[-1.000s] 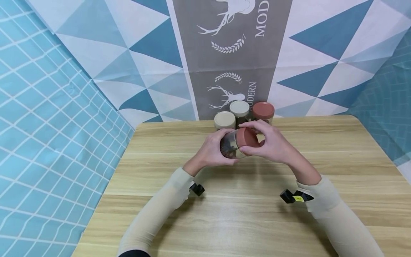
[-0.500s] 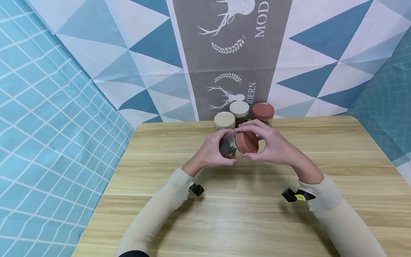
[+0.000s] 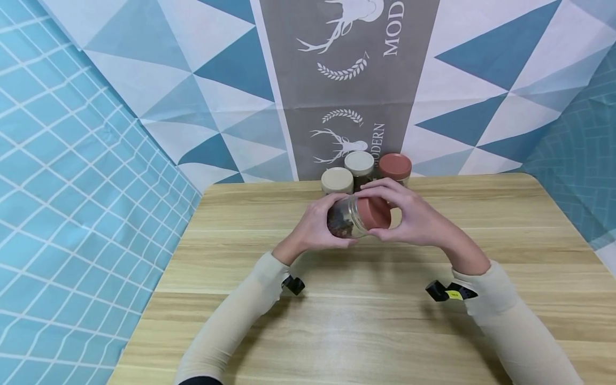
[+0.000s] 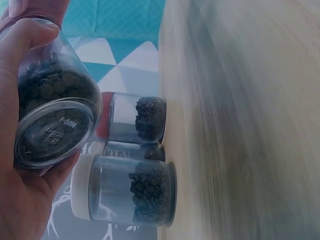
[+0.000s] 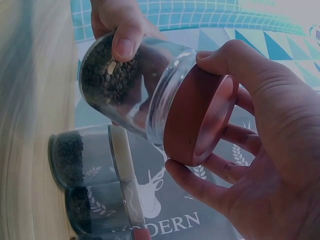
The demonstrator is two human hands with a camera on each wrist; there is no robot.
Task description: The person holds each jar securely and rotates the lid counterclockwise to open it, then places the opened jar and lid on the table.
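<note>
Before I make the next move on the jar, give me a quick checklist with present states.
1. Left hand gripping jar: ok.
2. Right hand holding lid by its edge: ok.
3. Lid fully free of the neck: cannot tell; threads show, but the mouth is hidden.
4. Jar upright: not ok, clearly tilted.
5. Dark pieces inside, toward the base: ok.
6. Standing jars lidded: ok, all three.

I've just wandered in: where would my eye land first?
Probably on the tilted glass jar that the left hand grips above the table, the right hand holding its red lid. Behind it, three lidded jars stand at the table's far edge, before a gray panel with white deer.
</note>
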